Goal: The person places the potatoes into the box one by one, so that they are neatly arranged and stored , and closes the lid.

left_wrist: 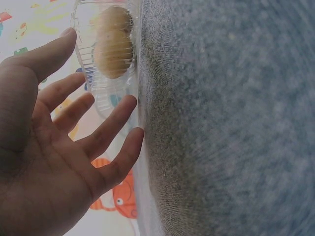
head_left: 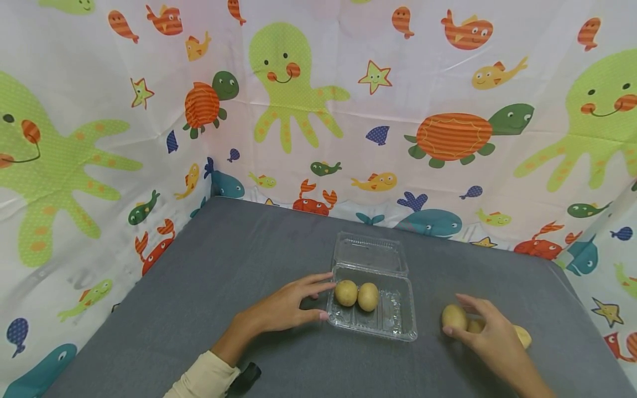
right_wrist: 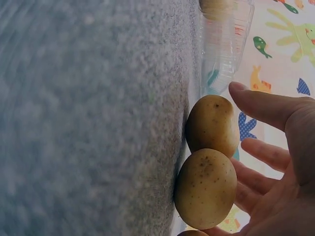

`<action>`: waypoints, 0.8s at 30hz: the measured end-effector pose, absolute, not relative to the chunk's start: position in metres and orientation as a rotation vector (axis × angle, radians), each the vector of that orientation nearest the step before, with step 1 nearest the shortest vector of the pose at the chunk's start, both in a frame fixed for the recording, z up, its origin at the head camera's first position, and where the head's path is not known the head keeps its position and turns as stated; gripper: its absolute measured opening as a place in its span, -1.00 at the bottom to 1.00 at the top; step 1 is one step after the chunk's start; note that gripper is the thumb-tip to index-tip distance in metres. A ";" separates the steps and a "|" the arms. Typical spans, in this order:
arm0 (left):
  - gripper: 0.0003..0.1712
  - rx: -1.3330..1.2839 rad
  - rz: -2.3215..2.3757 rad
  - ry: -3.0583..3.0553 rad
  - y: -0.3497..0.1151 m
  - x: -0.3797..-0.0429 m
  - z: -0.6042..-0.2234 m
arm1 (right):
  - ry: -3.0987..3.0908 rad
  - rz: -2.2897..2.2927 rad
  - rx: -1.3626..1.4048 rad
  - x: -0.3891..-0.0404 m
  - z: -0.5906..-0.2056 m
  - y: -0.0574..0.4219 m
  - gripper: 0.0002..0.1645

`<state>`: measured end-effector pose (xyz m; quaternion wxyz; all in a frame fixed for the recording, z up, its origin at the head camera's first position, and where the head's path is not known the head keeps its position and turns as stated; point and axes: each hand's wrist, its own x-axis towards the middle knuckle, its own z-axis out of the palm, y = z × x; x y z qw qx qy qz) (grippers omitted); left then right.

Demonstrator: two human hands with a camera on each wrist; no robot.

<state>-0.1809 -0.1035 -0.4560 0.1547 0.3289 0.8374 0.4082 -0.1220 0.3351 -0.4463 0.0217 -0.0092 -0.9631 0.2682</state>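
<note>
A clear plastic clamshell container lies with its lid folded back, and two potatoes sit side by side in its left part. My left hand is at the container's left side, fingers spread and fairly straight; the left wrist view shows the thumb and fingers near its wall. To the right, my right hand reaches over a row of potatoes on the table. Its thumb and fingers stand loosely around the leftmost potato, without a visible firm grip. Another potato touches that one, and a further potato is partly hidden.
A dark grey cloth surface lies under everything. White curtains printed with sea animals rise at the back and along both sides. A dark band is at the left wrist, by the sleeve.
</note>
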 end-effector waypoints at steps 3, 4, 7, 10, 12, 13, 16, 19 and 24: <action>-0.21 0.939 1.173 2.398 -0.104 -0.181 -0.456 | -2.976 0.816 -0.003 -0.122 -0.447 0.336 0.05; -0.21 0.937 1.173 2.398 -0.104 -0.181 -0.456 | -2.974 0.815 0.010 -0.122 -0.446 0.336 0.03; -0.20 0.935 1.162 2.402 -0.104 -0.181 -0.457 | -2.995 0.799 0.029 -0.123 -0.446 0.338 -0.02; -0.20 0.934 1.154 2.400 -0.104 -0.181 -0.457 | -3.013 0.779 0.050 -0.123 -0.446 0.339 -0.08; -0.20 0.937 1.151 2.402 -0.104 -0.181 -0.458 | -3.013 0.769 0.060 -0.123 -0.446 0.338 -0.12; -0.20 0.940 1.152 2.401 -0.104 -0.182 -0.458 | -3.008 0.764 0.067 -0.123 -0.446 0.338 -0.13; -0.20 0.944 1.157 2.401 -0.104 -0.182 -0.458 | -3.001 0.748 0.075 -0.123 -0.446 0.338 -0.17; -0.20 0.942 1.161 2.399 -0.104 -0.182 -0.457 | -2.996 0.740 0.082 -0.123 -0.447 0.338 -0.19; -0.20 0.937 1.159 2.397 -0.104 -0.182 -0.457 | -2.985 0.736 0.099 -0.123 -0.448 0.338 -0.19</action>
